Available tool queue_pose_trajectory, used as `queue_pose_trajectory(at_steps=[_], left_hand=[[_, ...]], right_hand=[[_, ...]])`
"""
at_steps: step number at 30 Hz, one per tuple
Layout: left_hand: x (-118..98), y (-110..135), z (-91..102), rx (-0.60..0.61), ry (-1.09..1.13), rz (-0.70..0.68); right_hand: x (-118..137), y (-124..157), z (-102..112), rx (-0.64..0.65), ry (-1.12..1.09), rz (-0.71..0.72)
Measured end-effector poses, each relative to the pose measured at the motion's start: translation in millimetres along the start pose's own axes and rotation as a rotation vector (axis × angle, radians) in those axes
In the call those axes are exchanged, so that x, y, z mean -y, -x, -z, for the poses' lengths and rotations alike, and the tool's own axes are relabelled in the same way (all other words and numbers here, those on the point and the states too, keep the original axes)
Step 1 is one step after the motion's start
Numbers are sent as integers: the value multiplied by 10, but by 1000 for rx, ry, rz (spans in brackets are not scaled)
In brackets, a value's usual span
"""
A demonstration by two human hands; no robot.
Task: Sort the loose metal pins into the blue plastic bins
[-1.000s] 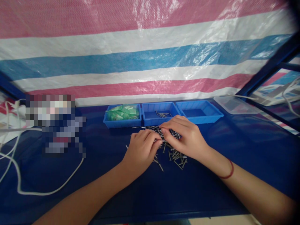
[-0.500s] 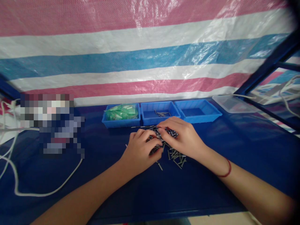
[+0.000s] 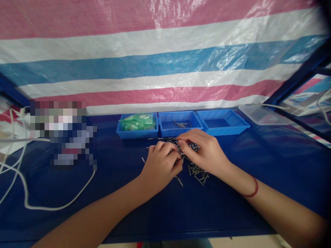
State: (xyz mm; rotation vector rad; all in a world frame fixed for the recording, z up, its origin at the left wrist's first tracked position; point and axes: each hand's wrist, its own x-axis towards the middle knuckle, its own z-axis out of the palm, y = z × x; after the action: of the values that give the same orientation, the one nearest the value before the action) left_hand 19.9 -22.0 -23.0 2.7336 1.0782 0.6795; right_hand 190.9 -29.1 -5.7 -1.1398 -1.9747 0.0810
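Observation:
A pile of slim metal fasteners (image 3: 198,173), which look like screws or nails, lies on the blue table in front of me. My left hand (image 3: 162,160) is curled over the pile's left side, its thumb and index finger brought together. From the right, my right hand (image 3: 199,146) rests on the pile with thumb and forefinger bent towards each other at its top. What the fingertips of either hand hold is hidden. A loose pin-like piece with a pale end (image 3: 179,181) sticks out below the left hand. The middle blue tray (image 3: 180,131) contains several similar fasteners.
The left blue tray (image 3: 137,134) holds a green plastic bag (image 3: 137,121). On the right stands another blue tray (image 3: 230,129), with a clear plastic lid (image 3: 261,115) beyond it. White cables (image 3: 49,208) cross the table's left side. A striped sheet (image 3: 165,65) hangs behind.
The left thumb and index finger have drawn together over the pile. The right hand keeps nearly the same pose. The whole view has shifted slightly.

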Motion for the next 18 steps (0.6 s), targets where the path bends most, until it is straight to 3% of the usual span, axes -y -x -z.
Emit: queue_pose_trajectory(at_steps=[4,8,12,18], left_hand=[[75,-28,85,-88,254,86],[176,-62,111,-116,575,206],[206,-63,67,-125,740,258],[160,-11,20,-92,819,300]], right_hand=[[-4,-1,24,-36,-7,-131],[7,-6,28,101,-38,-218],[8,-10,7,213,-288,-278],[-13,-10,-8,119,-570,-361]])
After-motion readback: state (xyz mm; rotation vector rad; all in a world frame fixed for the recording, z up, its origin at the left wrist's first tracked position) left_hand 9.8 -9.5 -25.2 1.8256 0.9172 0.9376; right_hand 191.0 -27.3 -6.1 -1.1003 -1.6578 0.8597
